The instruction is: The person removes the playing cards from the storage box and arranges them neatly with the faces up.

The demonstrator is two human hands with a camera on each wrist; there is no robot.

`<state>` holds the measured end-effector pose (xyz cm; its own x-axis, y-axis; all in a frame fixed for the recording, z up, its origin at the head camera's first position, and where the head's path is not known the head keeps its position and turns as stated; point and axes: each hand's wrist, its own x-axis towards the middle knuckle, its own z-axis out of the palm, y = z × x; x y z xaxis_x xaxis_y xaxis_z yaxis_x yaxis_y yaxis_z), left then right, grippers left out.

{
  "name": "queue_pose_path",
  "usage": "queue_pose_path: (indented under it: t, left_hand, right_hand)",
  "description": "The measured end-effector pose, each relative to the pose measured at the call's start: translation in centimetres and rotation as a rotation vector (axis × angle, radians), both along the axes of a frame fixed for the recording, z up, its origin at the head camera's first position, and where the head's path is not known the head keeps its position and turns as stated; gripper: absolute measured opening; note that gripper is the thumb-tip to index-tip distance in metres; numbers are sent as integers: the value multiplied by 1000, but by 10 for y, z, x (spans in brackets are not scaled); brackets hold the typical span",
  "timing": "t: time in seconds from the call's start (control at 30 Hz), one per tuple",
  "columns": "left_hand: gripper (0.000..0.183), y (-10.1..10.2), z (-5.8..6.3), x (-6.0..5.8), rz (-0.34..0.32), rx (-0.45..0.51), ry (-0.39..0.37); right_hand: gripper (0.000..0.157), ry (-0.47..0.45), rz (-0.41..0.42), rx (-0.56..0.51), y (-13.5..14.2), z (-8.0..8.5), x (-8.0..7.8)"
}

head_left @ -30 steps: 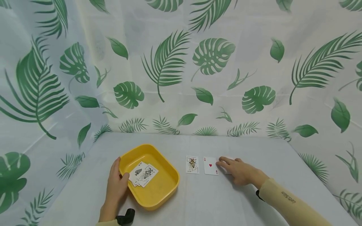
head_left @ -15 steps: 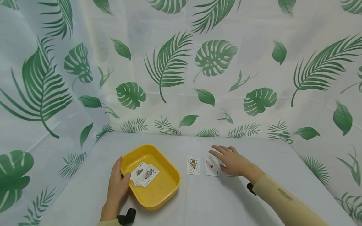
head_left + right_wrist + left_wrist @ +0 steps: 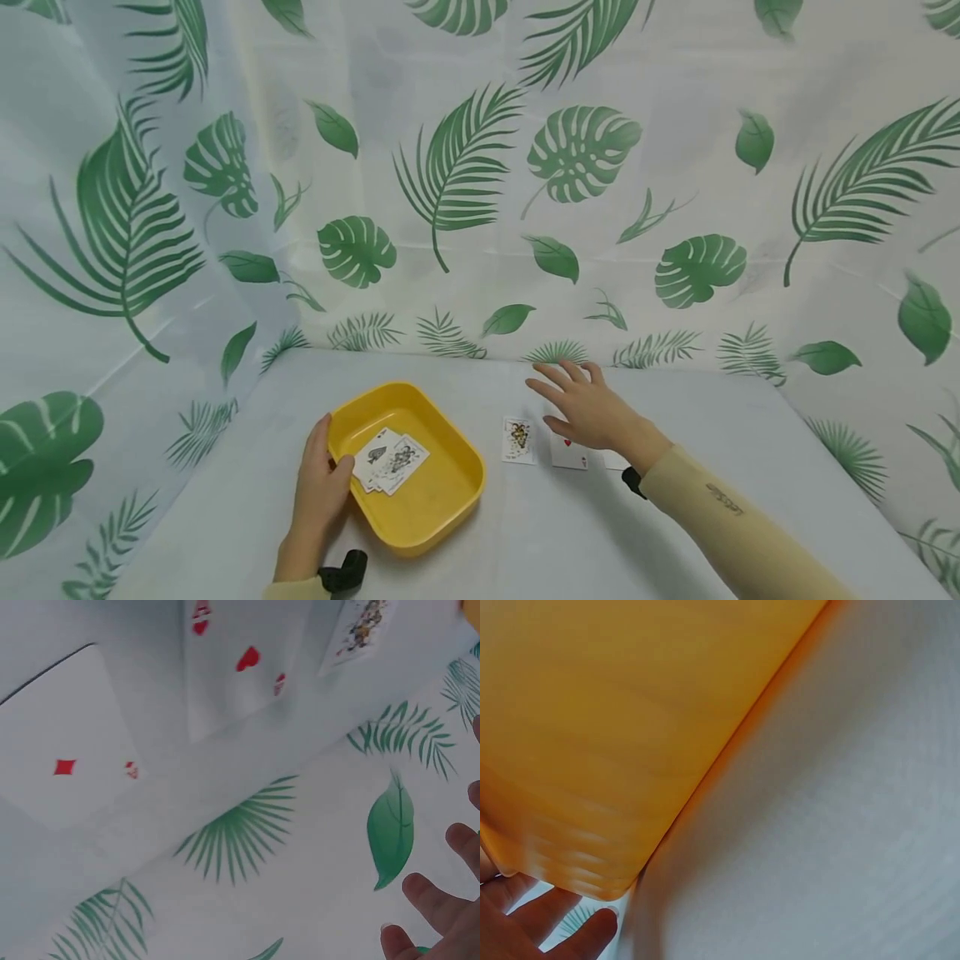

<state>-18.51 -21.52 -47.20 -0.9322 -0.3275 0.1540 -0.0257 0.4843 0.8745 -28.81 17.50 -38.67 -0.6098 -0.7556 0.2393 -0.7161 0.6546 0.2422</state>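
My left hand (image 3: 321, 479) grips the left rim of a yellow plastic tray (image 3: 450, 521), thumb over the rim and fingers along the outside wall. Inside the tray lie several playing cards, an ace of spades (image 3: 375, 455) and a black-and-white joker (image 3: 403, 463) on top. Raised above the table, my right hand (image 3: 585, 408) has its fingers spread and holds nothing. Under it lies an ace of hearts (image 3: 241, 675), partly covered in the head view. A coloured joker (image 3: 518, 440) is left of that card, and an ace of diamonds (image 3: 67, 742) sits to its right, mostly behind my wrist.
A pale cloth covers the table (image 3: 525, 550). Behind and at the sides hangs a white curtain (image 3: 480, 192) printed with green leaves, meeting the table's back edge. The three loose cards form a row right of the tray.
My right hand has come up off the rightmost card and moved left and away from me, over the ace of hearts. The left hand keeps its grip on the tray.
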Motion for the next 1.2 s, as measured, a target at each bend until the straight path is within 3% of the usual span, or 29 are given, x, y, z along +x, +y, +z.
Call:
queue_pose_path:
  t: [0.37,0.67,0.97,1.2]
  left_hand:
    - [77,0,-2,-4,6,2,1]
    - [77,1,-3,-4,15,-6,7]
    - [75,-2,2,-4,-1,-5,17]
    - [74,-5,0,-3,-12,-24,29]
  right_hand:
    - [58,10,91,-44,-68,20,-1]
    - [59,-72,98,-10,-132,31,9]
    - [59,-112,169,40,-184,28,17]
    - [62,-141,157,109,-214,21,26]
